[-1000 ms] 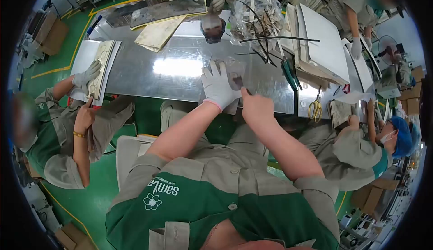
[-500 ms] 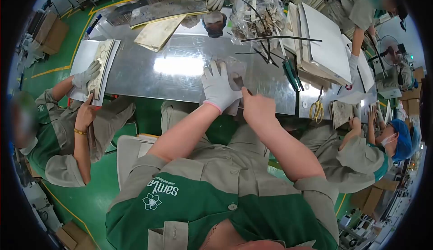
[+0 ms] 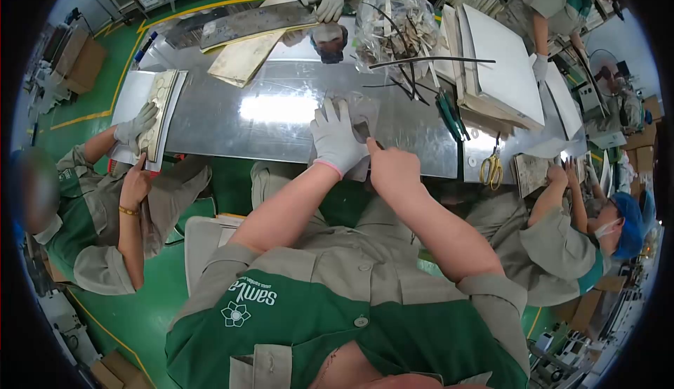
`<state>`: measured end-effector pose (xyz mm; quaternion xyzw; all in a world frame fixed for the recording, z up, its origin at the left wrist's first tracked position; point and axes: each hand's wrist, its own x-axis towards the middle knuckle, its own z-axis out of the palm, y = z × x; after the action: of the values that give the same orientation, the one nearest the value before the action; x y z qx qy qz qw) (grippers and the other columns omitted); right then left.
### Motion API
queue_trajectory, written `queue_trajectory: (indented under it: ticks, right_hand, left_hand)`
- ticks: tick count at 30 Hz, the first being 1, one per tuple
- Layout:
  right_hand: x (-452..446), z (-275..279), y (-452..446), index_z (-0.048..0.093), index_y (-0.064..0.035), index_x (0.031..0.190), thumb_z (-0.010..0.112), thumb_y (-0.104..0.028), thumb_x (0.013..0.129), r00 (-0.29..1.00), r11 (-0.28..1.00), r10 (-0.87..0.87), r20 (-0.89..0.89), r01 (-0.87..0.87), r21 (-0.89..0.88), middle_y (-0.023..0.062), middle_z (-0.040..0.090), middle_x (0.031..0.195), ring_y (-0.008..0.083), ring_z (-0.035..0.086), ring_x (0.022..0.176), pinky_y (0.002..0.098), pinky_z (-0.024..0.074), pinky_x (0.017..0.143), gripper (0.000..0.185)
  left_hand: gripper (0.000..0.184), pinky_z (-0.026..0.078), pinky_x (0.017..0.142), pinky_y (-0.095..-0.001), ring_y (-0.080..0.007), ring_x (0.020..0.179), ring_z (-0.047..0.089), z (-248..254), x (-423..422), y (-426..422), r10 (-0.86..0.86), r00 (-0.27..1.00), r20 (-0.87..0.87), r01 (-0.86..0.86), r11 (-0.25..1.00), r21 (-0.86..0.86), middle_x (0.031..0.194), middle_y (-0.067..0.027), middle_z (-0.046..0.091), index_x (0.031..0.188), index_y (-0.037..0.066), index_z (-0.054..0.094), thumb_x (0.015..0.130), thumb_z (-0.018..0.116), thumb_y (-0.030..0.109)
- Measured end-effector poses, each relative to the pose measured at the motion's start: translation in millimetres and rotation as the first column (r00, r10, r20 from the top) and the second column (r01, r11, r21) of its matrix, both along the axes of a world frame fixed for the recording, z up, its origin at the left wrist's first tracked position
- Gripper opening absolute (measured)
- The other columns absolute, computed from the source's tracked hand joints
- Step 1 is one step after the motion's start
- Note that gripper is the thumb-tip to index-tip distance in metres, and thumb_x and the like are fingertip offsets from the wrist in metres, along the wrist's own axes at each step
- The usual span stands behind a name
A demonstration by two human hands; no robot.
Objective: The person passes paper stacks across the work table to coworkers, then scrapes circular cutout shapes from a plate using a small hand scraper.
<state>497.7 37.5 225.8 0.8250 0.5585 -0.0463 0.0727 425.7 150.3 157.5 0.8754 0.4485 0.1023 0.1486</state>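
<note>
My left hand (image 3: 337, 136), in a white glove, lies flat with its fingers spread on a greyish sheet-like piece (image 3: 364, 111) at the near edge of the metal table (image 3: 210, 119). The piece's exact shape is hard to make out against the shiny metal. Just right of the glove, my bare right hand (image 3: 393, 168) is closed round the handle of a small tool (image 3: 378, 143), its index finger stretched along it. The tool points up and left onto the greyish piece; its blade is hard to make out.
A plastic bag of scraps (image 3: 393, 27), black strips (image 3: 435, 60), green-handled cutters (image 3: 449, 115) and stacked white boards (image 3: 502, 66) stand right of centre. Yellow scissors (image 3: 493, 168) lie at the right edge. Stained panels (image 3: 246, 55) lie at the back left. Co-workers sit on both sides.
Both my hands have shifted slightly left, and the left fingers are spread wider. The co-worker's gloved hands at the far side have moved over the dark panel.
</note>
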Motion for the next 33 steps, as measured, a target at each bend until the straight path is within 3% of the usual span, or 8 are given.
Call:
queue_trajectory:
  ticks: [4, 11, 14, 21, 29, 33]
  right_hand:
    - [8, -13, 6, 0.057, -0.0187, 0.135, 0.056, -0.013, 0.087, 0.997, 0.999, -0.024, -0.079, 0.026, 0.022, 0.0134, 0.069, 0.075, 0.0334, 0.07, 0.07, 0.0454, 0.054, 0.059, 0.049]
    - [20, -20, -19, 0.056, -0.0294, 0.136, 0.056, -0.031, 0.096, 0.988, 0.978, -0.091, -0.126, 0.112, 0.175, 0.0141, 0.067, 0.079, 0.0352, 0.068, 0.071, 0.047, 0.0531, 0.059, 0.04]
    - [22, -8, -38, 0.055, -0.0305, 0.137, 0.056, -0.031, 0.096, 0.975, 0.967, -0.169, -0.144, 0.192, 0.166, 0.0144, 0.066, 0.081, 0.0353, 0.067, 0.072, 0.0472, 0.0533, 0.061, 0.041]
    - [26, -19, -41, 0.056, -0.0295, 0.135, 0.057, -0.032, 0.095, 0.975, 0.968, -0.183, -0.127, 0.201, 0.152, 0.0136, 0.066, 0.08, 0.0353, 0.068, 0.072, 0.0467, 0.0537, 0.061, 0.04]
    - [14, -5, -20, 0.052, -0.0154, 0.138, 0.056, -0.012, 0.087, 0.987, 0.986, -0.16, -0.019, 0.16, -0.046, 0.0151, 0.069, 0.08, 0.0324, 0.071, 0.074, 0.0465, 0.0542, 0.062, 0.051]
    - [16, -8, -11, 0.053, -0.0126, 0.137, 0.055, -0.011, 0.086, 0.988, 0.99, -0.138, -0.066, 0.14, 0.014, 0.0164, 0.07, 0.081, 0.0334, 0.071, 0.074, 0.0473, 0.0546, 0.062, 0.051]
  left_hand:
    - [0.107, 0.029, 0.107, -0.0527, -0.0448, 0.13, 0.033, -21, 0, -5, 0.001, 1.0, 0.016, -0.002, 0.998, 0.058, 0.149, -0.0247, 0.03, 0.147, 0.003, 0.036, 0.064, 0.076, 0.058]
    - [0.119, 0.032, 0.105, -0.0504, -0.0425, 0.13, 0.035, 8, -4, -7, -0.008, 0.999, -0.04, 0.008, 1.0, 0.004, 0.15, -0.0255, 0.028, 0.149, 0.003, 0.032, 0.058, 0.079, 0.063]
    - [0.122, 0.032, 0.105, -0.05, -0.042, 0.129, 0.036, 11, -6, -8, -0.009, 0.999, -0.05, 0.009, 1.0, 0.014, 0.15, -0.0249, 0.028, 0.149, 0.003, 0.032, 0.057, 0.079, 0.067]
    - [0.123, 0.033, 0.105, -0.0501, -0.0423, 0.13, 0.036, 17, -5, -8, -0.014, 0.998, -0.064, 0.012, 0.999, -0.036, 0.15, -0.0244, 0.028, 0.149, 0.002, 0.032, 0.057, 0.077, 0.069]
    - [0.122, 0.033, 0.105, -0.0518, -0.0438, 0.129, 0.037, 13, -3, -6, -0.023, 0.996, -0.085, 0.024, 1.0, 0.013, 0.151, -0.0262, 0.028, 0.15, 0.002, 0.03, 0.061, 0.073, 0.072]
    - [0.121, 0.03, 0.107, -0.0501, -0.0433, 0.132, 0.033, 11, 1, -10, 0.029, 0.996, -0.086, -0.032, 0.999, -0.038, 0.151, -0.0253, 0.027, 0.149, 0.001, 0.031, 0.059, 0.076, 0.068]
